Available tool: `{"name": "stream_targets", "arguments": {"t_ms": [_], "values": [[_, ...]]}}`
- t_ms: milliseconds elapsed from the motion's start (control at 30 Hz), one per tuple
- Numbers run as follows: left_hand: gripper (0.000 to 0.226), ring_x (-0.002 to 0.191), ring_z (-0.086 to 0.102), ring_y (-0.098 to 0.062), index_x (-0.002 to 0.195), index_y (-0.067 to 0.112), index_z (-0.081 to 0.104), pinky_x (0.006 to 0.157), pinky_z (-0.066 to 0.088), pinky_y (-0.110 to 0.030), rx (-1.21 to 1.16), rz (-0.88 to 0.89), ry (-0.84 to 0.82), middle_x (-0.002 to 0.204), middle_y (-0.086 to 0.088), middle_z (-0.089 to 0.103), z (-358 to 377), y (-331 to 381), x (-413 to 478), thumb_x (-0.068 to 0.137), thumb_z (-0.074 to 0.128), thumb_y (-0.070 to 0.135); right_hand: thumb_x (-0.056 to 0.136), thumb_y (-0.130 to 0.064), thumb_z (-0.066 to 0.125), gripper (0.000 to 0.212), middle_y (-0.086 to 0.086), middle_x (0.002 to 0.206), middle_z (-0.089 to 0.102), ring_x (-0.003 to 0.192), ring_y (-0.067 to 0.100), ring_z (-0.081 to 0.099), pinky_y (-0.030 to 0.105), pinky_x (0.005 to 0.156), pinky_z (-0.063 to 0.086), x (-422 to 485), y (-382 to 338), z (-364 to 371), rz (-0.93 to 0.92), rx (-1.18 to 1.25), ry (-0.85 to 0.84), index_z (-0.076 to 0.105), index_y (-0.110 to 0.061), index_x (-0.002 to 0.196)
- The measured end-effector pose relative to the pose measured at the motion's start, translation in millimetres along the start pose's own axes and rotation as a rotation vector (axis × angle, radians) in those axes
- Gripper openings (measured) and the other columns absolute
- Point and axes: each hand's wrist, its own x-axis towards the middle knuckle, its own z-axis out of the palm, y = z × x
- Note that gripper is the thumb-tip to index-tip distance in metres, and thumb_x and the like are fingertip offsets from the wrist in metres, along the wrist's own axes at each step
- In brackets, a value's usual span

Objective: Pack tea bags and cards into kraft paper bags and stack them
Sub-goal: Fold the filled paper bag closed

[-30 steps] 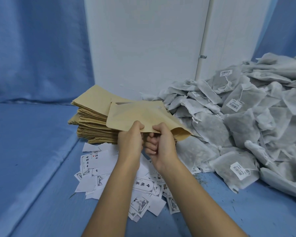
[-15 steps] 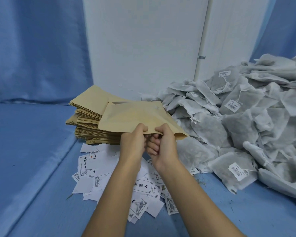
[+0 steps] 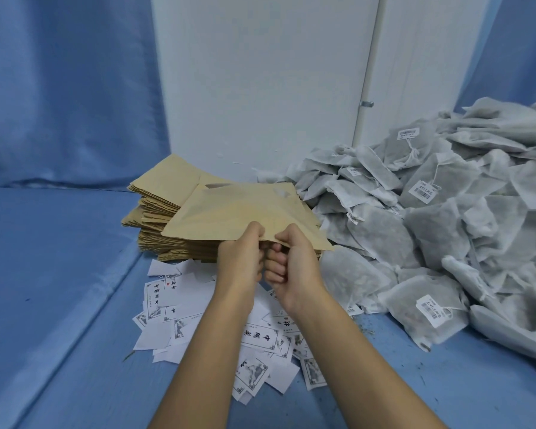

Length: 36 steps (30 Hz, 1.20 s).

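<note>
Kraft bag pinched by left hand and right hand over Chinese-lettered cards.

I see a tan kraft bag, white cards with black print, grey tea bags, blue cloth.

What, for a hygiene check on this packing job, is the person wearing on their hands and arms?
Nothing that shows. The left hand and right hand are bare, with no gloves. The left forearm and right forearm are bare down to the frame's bottom edge: no sleeves, watch or bracelet. No ring shows on the visible fingers, though some are partly hidden.
</note>
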Motion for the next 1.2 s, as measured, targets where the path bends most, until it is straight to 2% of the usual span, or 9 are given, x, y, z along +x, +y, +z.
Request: {"name": "stream_targets", "arguments": {"t_ms": [100, 233, 400, 467, 600, 800, 933, 1033, 1200], "values": [[0.027, 0.031, 0.031, -0.006, 0.055, 0.011, 0.051, 0.036, 0.027, -0.015, 0.01, 0.009, -0.019, 0.038, 0.006, 0.04, 0, -1, 0, 0.082, 0.057, 0.014, 0.084, -0.022, 0.042, 0.033, -0.006, 0.035, 0.026, 0.029, 0.006, 0.014, 0.016, 0.03, 0.01, 0, -3, -3, 0.015, 0.019, 0.0, 0.035, -0.015, 0.053], [0.023, 0.031, 0.029, -0.005, 0.062, 0.013, 0.046, 0.035, 0.021, -0.013, -0.063, 0.036, 0.025, 0.046, 0.004, 0.038, -1, 1, 3, 0.081, 0.058, 0.012, 0.083, -0.012, 0.043, 0.028, -0.007, 0.037, 0.021, 0.028, 0.006, 0.012, 0.018, 0.029, 0.01, 5, -2, -5, -0.07, 0.129, 0.052, 0.031, -0.018, 0.058], [0.031, 0.029, 0.034, -0.007, 0.053, 0.011, 0.046, 0.034, 0.029, -0.012, 0.02, 0.035, -0.053, 0.039, 0.004, 0.041, 5, -3, -4, 0.082, 0.058, 0.014, 0.083, -0.015, 0.044, 0.039, -0.005, 0.034, 0.032, 0.028, 0.005, 0.017, 0.017, 0.03, 0.012, 4, 0, -5, -0.044, 0.03, 0.017, 0.04, -0.015, 0.044], [0.025, 0.033, 0.032, -0.007, 0.06, 0.011, 0.046, 0.035, 0.027, -0.013, 0.018, 0.043, 0.001, 0.045, 0.002, 0.04, 3, -3, -1, 0.081, 0.059, 0.014, 0.083, -0.019, 0.044, 0.034, -0.006, 0.035, 0.029, 0.03, 0.006, 0.015, 0.017, 0.031, 0.01, 3, 1, -6, -0.062, 0.043, 0.043, 0.039, -0.015, 0.05], [0.02, 0.041, 0.026, -0.01, 0.068, 0.014, 0.043, 0.035, 0.021, -0.016, -0.005, 0.034, 0.038, 0.054, 0.001, 0.033, -1, -2, 4, 0.081, 0.057, 0.014, 0.081, -0.009, 0.046, 0.027, -0.008, 0.04, 0.019, 0.032, 0.007, 0.012, 0.017, 0.032, 0.01, 8, 5, -7, -0.159, 0.081, 0.129, 0.029, -0.017, 0.062], [0.03, 0.03, 0.024, -0.008, 0.056, 0.013, 0.041, 0.034, 0.021, -0.012, -0.002, -0.045, -0.055, 0.04, 0.003, 0.031, 2, -6, 1, 0.083, 0.055, 0.011, 0.084, -0.012, 0.044, 0.026, -0.004, 0.033, 0.036, 0.028, 0.006, 0.018, 0.017, 0.03, 0.014, 2, 4, -6, -0.082, -0.126, 0.01, 0.038, -0.013, 0.059], [0.027, 0.032, 0.023, -0.007, 0.062, 0.013, 0.039, 0.035, 0.02, -0.016, -0.059, -0.002, 0.027, 0.048, 0.001, 0.03, -2, -3, 5, 0.084, 0.054, 0.008, 0.085, -0.014, 0.048, 0.027, -0.008, 0.037, 0.027, 0.031, 0.007, 0.015, 0.018, 0.031, 0.013, 3, 4, -5, -0.068, -0.133, 0.035, 0.034, -0.017, 0.062], [0.021, 0.04, 0.026, -0.01, 0.066, 0.012, 0.041, 0.037, 0.023, -0.018, 0.01, 0.038, 0.042, 0.053, -0.001, 0.033, -2, -6, 5, 0.083, 0.054, 0.011, 0.086, -0.008, 0.049, 0.031, -0.008, 0.035, 0.026, 0.03, 0.006, 0.016, 0.018, 0.031, 0.012, 3, 3, -4, -0.062, -0.089, 0.054, 0.033, -0.016, 0.06], [0.03, 0.028, 0.033, -0.008, 0.054, 0.01, 0.045, 0.033, 0.025, -0.012, 0.037, 0.017, -0.047, 0.036, 0.003, 0.042, 2, -12, 5, 0.084, 0.049, 0.011, 0.087, -0.007, 0.046, 0.033, -0.007, 0.033, 0.036, 0.028, 0.004, 0.02, 0.016, 0.032, 0.013, -1, 3, -4, -0.066, -0.139, 0.009, 0.04, -0.012, 0.056]]}}
